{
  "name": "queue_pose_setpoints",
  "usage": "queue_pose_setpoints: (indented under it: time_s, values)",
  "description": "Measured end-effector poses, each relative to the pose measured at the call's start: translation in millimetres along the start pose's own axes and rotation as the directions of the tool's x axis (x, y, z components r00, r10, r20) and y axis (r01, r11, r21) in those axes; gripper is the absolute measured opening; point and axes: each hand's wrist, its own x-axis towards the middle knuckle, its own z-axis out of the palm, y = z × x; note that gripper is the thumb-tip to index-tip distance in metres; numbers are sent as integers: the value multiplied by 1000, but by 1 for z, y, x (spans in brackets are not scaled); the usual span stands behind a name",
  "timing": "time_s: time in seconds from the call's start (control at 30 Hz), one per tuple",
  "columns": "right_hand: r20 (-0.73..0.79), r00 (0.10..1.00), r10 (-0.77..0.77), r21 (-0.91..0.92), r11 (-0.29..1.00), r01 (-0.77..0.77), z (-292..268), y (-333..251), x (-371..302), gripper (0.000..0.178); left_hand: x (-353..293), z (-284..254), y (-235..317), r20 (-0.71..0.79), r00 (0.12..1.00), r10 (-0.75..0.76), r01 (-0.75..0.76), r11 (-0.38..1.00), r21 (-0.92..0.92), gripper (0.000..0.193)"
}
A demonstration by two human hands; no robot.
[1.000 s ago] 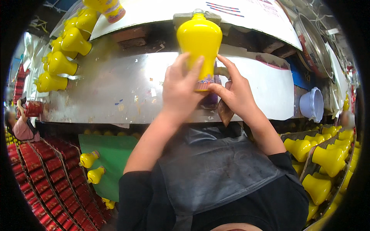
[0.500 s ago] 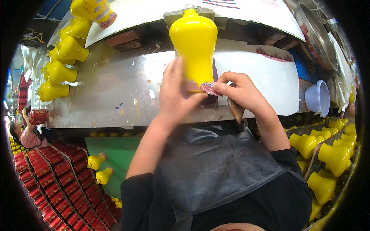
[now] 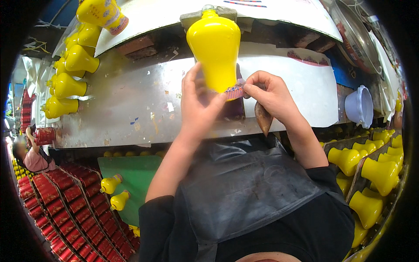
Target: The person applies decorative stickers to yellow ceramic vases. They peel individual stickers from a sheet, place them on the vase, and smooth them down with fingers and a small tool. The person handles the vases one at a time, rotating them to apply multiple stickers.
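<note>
A glossy yellow bottle [image 3: 214,48] lies with its narrow neck away from me, propped on a grey block [image 3: 188,19]. My left hand [image 3: 198,102] grips the base end from the left, its thumb pressing the near rim. Around that base runs a pink-and-blue patterned decal strip [image 3: 235,91]. Its right end is pinched between the thumb and index finger of my right hand [image 3: 269,94]. A brown pointed tool [image 3: 263,118], seemingly wooden, sticks out below the right palm, tucked in the other fingers. The left fingertips are partly hidden behind the bottle.
Several yellow bottles [image 3: 70,85] line the table's left side, one decorated [image 3: 102,13]. A white sheet [image 3: 297,96] and a pale lilac tub [image 3: 358,107] are at right. Racks of yellow bottles [image 3: 379,174] stand lower right; red cylinders [image 3: 74,196] and a person [image 3: 32,155] are at left.
The strip's right end has been raised slightly and now follows the base's edge more closely. My right hand has moved a little upward with it; my left hand stays at the base.
</note>
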Motion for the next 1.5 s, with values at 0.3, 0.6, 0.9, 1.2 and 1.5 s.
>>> queue_pose_setpoints:
  time_s: [0.3,0.6,0.9,1.2,1.5]
  values:
    - [-286,910,-300,-389,904,176,13,3,-2,17,1,3,9,-57,976,209,-191,954,231,95]
    - [113,806,-581,-763,468,445,33,8,-38,67,11,0,1,-1,884,468,-390,740,548,92]
    - [46,814,-579,-806,460,373,34,19,-41,58,2,0,2,-7,946,324,-277,821,499,101]
    - [-56,976,-209,-155,968,198,22,2,-8,43,1,-10,-15,63,991,119,-117,993,-33,78]
    - [98,995,-36,-110,993,47,19,0,11,52,1,-3,-17,47,991,126,-129,988,79,68]
